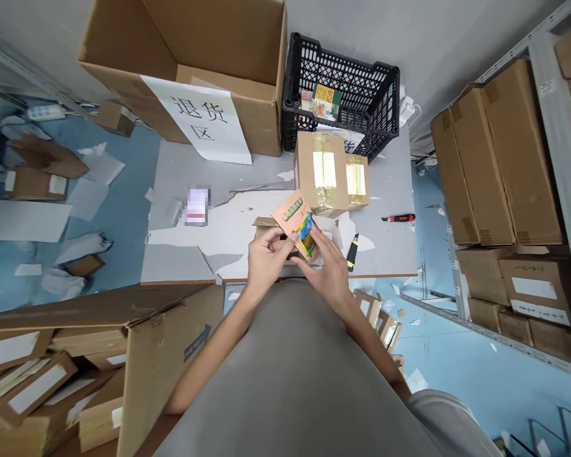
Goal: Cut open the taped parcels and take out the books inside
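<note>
Between my hands is a flat orange printed packet point(292, 218) with green lettering and a blue, yellow and green picture; whether it is a booklet or a pack I cannot tell. My left hand point(268, 252) is closed, thumb and fingers pinched at its lower left edge. On its right side lie the fingers of my right hand point(327, 255), gripping it with the thumb below. Under it, partly hidden by my hands, an opened cardboard box point(265, 222) sits at the table's front edge. A yellow-and-black utility knife point(353, 252) lies just right of my right hand.
Taped cartons point(321, 171) stand behind the packet. A black plastic crate point(340, 82) and a large open carton point(261, 117) with a paper sign are at the back. A red utility knife point(400, 218) lies right; a blurred phone-like rectangle point(197, 205) left. Boxes fill a carton point(171, 355) lower left.
</note>
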A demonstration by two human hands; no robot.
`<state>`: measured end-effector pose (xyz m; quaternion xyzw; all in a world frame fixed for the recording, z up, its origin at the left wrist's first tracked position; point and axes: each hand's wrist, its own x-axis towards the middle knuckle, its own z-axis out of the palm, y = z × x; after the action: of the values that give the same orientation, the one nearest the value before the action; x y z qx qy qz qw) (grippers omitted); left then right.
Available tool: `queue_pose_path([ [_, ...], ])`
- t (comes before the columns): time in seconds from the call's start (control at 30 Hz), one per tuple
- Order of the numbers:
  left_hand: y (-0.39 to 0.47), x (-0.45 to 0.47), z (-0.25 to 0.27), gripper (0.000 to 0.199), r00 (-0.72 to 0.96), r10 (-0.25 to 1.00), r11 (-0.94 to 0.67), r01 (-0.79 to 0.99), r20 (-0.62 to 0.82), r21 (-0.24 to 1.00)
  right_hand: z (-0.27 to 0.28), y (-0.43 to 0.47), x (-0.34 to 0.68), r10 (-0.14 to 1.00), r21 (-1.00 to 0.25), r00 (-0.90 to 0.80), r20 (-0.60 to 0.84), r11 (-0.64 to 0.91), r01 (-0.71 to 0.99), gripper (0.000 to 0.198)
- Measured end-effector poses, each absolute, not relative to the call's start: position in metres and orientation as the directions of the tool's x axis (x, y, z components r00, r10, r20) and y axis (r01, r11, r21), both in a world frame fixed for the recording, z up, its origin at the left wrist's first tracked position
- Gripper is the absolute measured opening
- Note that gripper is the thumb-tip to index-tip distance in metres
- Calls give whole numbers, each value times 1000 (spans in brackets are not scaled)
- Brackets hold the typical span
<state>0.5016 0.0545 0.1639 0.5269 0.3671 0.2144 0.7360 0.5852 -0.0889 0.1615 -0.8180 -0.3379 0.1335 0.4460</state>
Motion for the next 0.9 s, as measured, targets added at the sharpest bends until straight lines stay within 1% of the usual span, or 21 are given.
queue_pose_path([
  [0.03, 51, 502, 164, 59, 642, 700, 341, 84, -312, 936, 159, -88, 586, 700, -824, 713, 48, -375, 424, 54],
  [0.1, 46, 502, 164, 60, 670, 684, 312, 87, -287, 946, 153, -86, 588, 690, -840, 724, -3, -395, 372, 49],
  [0.2, 47, 501, 163, 65, 703, 679, 238, 63, -213, 969, 151, -86, 593, 582, -898, 810, -73, -391, 201, 44],
  [0.27, 52, 499, 160, 70, 683, 704, 199, 74, -195, 977, 154, -87, 597, 511, -947, 849, -136, -317, 39, 46],
  [0.3, 55, 498, 159, 72, 677, 705, 208, 86, -210, 974, 157, -87, 599, 498, -965, 850, -169, -258, -41, 48],
  [0.37, 59, 495, 156, 73, 697, 665, 273, 111, -270, 956, 162, -88, 601, 502, -976, 838, -217, -140, -168, 50],
  [0.4, 60, 494, 154, 72, 713, 634, 312, 121, -301, 942, 164, -88, 602, 515, -971, 824, -236, -101, -215, 51],
  [0.47, 61, 491, 154, 66, 729, 592, 366, 137, -344, 921, 165, -89, 601, 540, -958, 797, -271, -75, -275, 52],
  [0.57, 59, 488, 156, 61, 711, 600, 398, 132, -367, 908, 162, -88, 600, 564, -950, 773, -291, -75, -303, 55],
  [0.63, 57, 487, 158, 60, 690, 628, 392, 118, -359, 912, 159, -87, 600, 559, -961, 788, -258, -68, -267, 60],
  [0.67, 56, 487, 160, 59, 675, 650, 376, 112, -349, 920, 158, -87, 600, 540, -971, 810, -228, -69, -228, 64],
  [0.73, 53, 488, 162, 57, 639, 702, 321, 111, -315, 941, 157, -86, 600, 473, -986, 866, -164, -97, -133, 69],
  [0.8, 48, 488, 163, 53, 604, 752, 243, 116, -263, 963, 158, -86, 599, 439, -987, 889, -134, -135, -82, 67],
  [0.83, 44, 488, 163, 50, 595, 771, 197, 117, -227, 974, 159, -86, 597, 455, -986, 880, -139, -143, -82, 66],
  [0.9, 37, 489, 163, 43, 604, 787, 78, 105, -126, 991, 162, -84, 592, 526, -986, 836, -157, -132, -102, 65],
])
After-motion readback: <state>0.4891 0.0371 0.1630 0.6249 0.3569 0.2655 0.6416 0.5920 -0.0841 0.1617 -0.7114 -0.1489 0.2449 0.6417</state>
